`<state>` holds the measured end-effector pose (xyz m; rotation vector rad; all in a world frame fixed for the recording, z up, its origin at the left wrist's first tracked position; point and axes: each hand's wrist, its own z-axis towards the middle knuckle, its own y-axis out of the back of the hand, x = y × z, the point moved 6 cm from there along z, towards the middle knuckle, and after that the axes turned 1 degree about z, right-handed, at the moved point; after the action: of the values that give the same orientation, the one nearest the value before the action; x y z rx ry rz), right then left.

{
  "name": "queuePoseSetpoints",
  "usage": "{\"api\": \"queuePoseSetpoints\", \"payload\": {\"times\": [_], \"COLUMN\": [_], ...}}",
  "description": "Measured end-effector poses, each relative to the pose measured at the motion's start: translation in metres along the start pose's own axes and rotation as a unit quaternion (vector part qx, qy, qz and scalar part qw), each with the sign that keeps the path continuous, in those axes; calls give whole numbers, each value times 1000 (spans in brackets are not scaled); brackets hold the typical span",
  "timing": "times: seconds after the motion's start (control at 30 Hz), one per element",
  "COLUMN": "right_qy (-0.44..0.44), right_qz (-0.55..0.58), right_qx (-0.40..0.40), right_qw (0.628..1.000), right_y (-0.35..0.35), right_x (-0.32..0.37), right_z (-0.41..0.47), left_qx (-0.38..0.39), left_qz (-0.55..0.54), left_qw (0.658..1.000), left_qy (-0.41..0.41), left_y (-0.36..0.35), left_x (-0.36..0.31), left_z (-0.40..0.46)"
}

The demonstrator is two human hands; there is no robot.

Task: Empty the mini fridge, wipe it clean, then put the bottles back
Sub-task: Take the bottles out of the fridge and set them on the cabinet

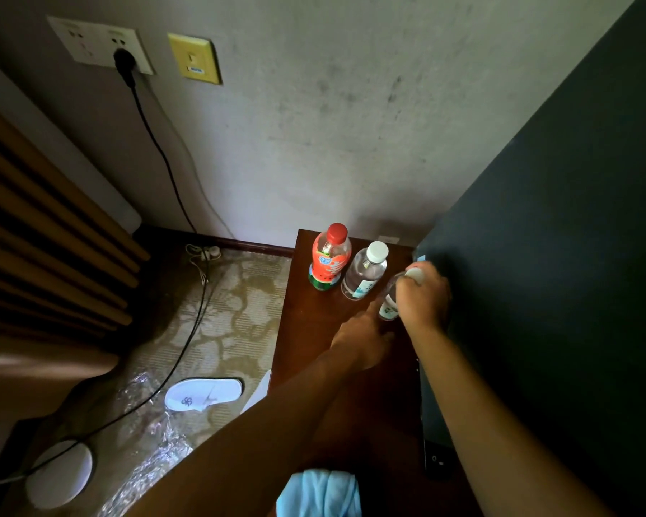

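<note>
Right hand [422,296] gripping a clear bottle [388,305] by its top, just beside the white-capped bottle [364,274], likely keeping a row; left hand [362,335], fingers outstretched, steadying.

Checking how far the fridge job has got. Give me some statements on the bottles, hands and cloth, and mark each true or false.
1. Three bottles are on the wooden cabinet top. True.
2. The right hand grips a clear bottle near its white cap. True.
3. The red-capped bottle lies on its side. False: it stands upright.
4. The left hand holds the blue cloth. False: the cloth sits apart, at the bottom edge.
5. The white-capped bottle stands between the other two. True.
</note>
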<state>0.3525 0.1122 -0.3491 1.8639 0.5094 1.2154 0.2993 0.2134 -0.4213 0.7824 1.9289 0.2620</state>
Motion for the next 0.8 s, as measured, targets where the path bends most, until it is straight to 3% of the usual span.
{"api": "queuePoseSetpoints", "payload": {"times": [0.4, 0.8], "right_qy": [24, 48], "right_qz": [3, 13], "right_qx": [2, 2], "right_qw": [1000, 999], "right_y": [-1, 2], "right_x": [7, 6], "right_z": [11, 4], "left_qx": [24, -4], "left_qz": [-3, 17], "left_qw": [1000, 1000], "left_qy": [7, 16], "left_y": [0, 8], "left_x": [13, 16], "left_z": [9, 0]}}
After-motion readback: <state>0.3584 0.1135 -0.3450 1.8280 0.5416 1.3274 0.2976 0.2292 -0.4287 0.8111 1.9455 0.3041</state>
